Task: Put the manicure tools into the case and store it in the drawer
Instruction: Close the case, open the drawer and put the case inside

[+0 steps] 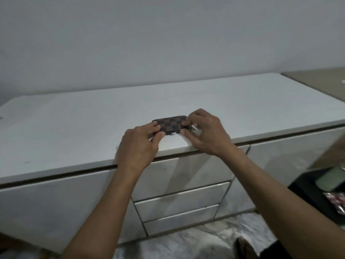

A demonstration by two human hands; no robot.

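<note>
Two hands pinching one small checkered case near the dresser top's front edge, left hand at nine o'clock, right hand at three; likely light, stiff, slick-skinned, best gripped by the short ends.

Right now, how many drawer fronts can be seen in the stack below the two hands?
3, stacked in the middle of the white cabinet: top drawer under the countertop edge, middle drawer, bottom drawer near the floor. All look closed.
</note>
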